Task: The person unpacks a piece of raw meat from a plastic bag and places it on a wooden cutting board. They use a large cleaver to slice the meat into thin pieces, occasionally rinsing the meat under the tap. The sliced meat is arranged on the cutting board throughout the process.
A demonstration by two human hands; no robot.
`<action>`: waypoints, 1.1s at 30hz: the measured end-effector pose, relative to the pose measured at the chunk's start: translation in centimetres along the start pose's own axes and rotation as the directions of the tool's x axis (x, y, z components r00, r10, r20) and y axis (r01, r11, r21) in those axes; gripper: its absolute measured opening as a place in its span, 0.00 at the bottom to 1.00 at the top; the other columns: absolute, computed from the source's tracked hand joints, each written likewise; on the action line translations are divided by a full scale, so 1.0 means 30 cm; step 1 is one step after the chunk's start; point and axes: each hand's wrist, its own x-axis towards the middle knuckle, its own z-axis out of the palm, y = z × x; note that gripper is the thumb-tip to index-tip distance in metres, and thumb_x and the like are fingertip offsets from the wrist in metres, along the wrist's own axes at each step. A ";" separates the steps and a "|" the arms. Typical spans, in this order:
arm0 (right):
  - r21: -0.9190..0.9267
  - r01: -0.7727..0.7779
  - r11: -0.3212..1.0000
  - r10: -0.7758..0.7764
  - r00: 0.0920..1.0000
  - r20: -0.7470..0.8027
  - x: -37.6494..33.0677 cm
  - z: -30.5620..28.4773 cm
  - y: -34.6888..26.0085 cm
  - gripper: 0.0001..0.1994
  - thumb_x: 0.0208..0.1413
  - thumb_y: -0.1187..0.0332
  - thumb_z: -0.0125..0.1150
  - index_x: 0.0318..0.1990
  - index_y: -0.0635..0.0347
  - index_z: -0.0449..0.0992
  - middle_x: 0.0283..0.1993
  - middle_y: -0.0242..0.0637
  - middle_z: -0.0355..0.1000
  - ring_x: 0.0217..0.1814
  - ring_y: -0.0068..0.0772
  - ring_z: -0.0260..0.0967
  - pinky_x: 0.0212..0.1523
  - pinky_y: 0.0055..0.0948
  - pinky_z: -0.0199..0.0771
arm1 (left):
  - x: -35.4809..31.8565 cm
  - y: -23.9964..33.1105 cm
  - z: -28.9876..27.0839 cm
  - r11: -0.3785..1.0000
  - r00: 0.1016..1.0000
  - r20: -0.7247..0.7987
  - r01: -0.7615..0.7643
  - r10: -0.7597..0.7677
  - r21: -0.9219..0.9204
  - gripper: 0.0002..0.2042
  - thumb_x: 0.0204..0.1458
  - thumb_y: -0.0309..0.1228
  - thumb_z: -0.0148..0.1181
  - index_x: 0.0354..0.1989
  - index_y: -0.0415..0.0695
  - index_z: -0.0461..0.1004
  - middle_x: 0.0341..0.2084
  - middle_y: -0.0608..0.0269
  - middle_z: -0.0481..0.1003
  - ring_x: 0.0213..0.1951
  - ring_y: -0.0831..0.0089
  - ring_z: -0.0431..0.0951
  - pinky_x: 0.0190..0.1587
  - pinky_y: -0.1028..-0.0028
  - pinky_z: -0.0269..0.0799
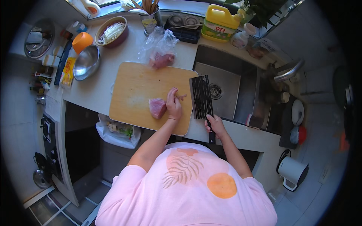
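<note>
From the head camera, we look down on a kitchen counter (108,60), with a person in a pink T-shirt (200,184) leaning in from below. A wooden cutting board (130,84) lies in front of them. On it, right of the middle and toward the near side, we see a block of raw pink meat (157,108).

The left hand (174,107) is over the board, just to the right of this meat. Its fingers stretch away from the body, loosely extended rather than clenched; we cannot tell whether the hand touches the block. A small meat scrap (183,96) lies by its fingers.

The right hand (216,126) grasps the black handle of a cleaver (201,96), fingers wrapped around it. The broad, dark, streaked blade points away from the body, between the board's right edge and the steel sink (217,72).

At the board's far edge, we find another piece of meat (161,60), partly inside a clear plastic bag (158,40). Farther left stand a shiny metal bowl (87,63) and a brownish bowl (123,37) of thin white mushrooms (112,32). A yellow jug (220,20) stands behind the sink.
</note>
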 end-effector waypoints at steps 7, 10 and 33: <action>-0.097 -0.056 0.994 0.065 0.994 0.088 0.054 0.043 -0.006 0.11 0.62 0.62 0.47 0.33 0.59 0.64 0.20 0.30 0.65 0.13 0.18 0.58 0.12 0.20 0.58 | -0.002 -0.032 0.031 0.998 0.992 -0.115 0.048 -0.053 -0.045 0.17 0.51 0.14 0.39 0.46 0.35 0.71 0.50 0.49 0.71 0.54 0.60 0.71 0.55 0.69 0.65; -0.199 -0.017 0.980 0.046 0.989 0.142 0.076 0.112 0.010 0.11 0.63 0.62 0.47 0.33 0.59 0.65 0.19 0.30 0.65 0.13 0.18 0.59 0.13 0.21 0.60 | 0.006 0.002 0.030 1.000 0.992 -0.126 -0.008 0.007 -0.007 0.16 0.52 0.15 0.40 0.46 0.36 0.71 0.49 0.50 0.71 0.56 0.60 0.69 0.59 0.68 0.61; -0.480 0.013 0.877 0.256 0.833 0.491 -0.010 0.908 0.062 0.10 0.61 0.65 0.50 0.31 0.62 0.65 0.18 0.32 0.64 0.12 0.20 0.58 0.12 0.22 0.56 | -0.091 0.017 -0.899 0.911 0.799 -0.585 0.129 0.139 0.393 0.07 0.46 0.14 0.49 0.29 0.38 0.71 0.33 0.54 0.72 0.39 0.57 0.73 0.45 0.66 0.69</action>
